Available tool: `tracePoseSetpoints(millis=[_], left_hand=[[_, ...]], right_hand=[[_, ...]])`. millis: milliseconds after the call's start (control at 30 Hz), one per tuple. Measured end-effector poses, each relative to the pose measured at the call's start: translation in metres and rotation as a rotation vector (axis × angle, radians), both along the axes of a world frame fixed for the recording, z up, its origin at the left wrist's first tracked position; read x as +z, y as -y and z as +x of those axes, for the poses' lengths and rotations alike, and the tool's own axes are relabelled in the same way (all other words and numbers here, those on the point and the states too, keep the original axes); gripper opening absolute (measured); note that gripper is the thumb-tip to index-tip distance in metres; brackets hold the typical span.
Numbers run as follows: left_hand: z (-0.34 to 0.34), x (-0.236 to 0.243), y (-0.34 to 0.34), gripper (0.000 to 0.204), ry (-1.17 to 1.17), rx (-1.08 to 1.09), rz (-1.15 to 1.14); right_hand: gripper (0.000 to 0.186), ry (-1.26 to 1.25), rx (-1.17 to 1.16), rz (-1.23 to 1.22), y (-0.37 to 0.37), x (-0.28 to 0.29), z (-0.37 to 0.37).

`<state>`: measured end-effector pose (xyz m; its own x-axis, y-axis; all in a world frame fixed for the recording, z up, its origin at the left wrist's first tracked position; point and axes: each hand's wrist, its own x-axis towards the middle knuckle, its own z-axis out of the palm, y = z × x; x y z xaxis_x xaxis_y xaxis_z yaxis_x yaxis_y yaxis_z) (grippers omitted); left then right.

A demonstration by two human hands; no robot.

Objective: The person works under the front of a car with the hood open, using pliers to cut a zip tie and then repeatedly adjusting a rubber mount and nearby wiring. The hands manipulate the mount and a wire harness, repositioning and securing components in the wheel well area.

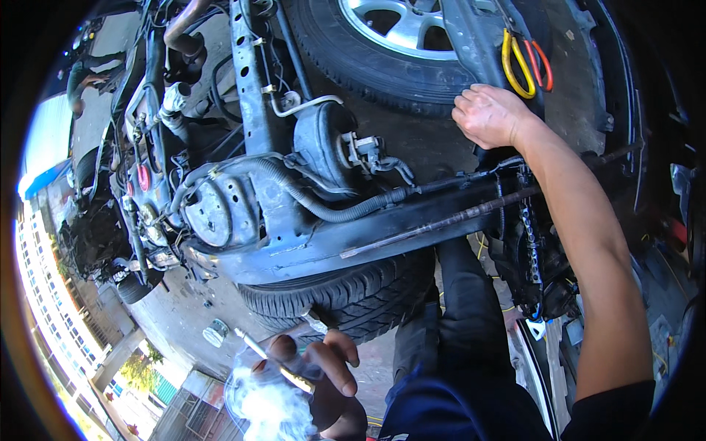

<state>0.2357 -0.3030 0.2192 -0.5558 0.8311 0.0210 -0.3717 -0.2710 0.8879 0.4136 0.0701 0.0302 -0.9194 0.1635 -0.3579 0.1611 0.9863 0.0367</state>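
at lower left of centre, a slim pale stick (251, 343), likely a cigarette, is pinched by the left hand (332, 371) amid smoke (268, 404). it should be light, soft and easily crushed, best held gently mid-length. it is pointed to the upper left, its long axis slanted down to the lower right. the right hand (489, 116), upper right, is curled into a fist; whether anything is held cannot be told.

Spreads as grey floor (176, 312) beyond and left of the left hand (332, 367); bears a small pale can (215, 333) there, a treaded tyre (353, 294) just past that hand, a silver-spoked wheel (403, 40) beyond the right hand (489, 116).
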Motion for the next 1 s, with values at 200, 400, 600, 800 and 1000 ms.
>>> tracePoseSetpoints(millis=[200,400,600,800,1000], left_hand=[[0.016,0.025,-0.020,0.067,-0.042,-0.058,-0.037],[0.033,0.055,-0.031,0.055,0.124,-0.043,-0.033],[0.012,0.057,-0.035,0.048,0.186,-0.400,0.282],[0.022,0.060,-0.034,0.048,0.116,-0.332,0.374],[0.014,0.067,-0.020,0.046,0.077,-0.361,0.328]], right_hand=[[0.015,-0.047,-0.010,-0.018,-0.001,-0.007,0.004],[0.012,-0.186,0.011,-0.031,-0.003,-0.016,0.009],[0.013,-0.178,0.011,-0.034,-0.003,-0.014,0.009],[0.014,-0.172,-0.001,-0.021,-0.001,-0.014,0.009],[0.014,-0.183,0.002,-0.002,-0.001,-0.018,0.010]])
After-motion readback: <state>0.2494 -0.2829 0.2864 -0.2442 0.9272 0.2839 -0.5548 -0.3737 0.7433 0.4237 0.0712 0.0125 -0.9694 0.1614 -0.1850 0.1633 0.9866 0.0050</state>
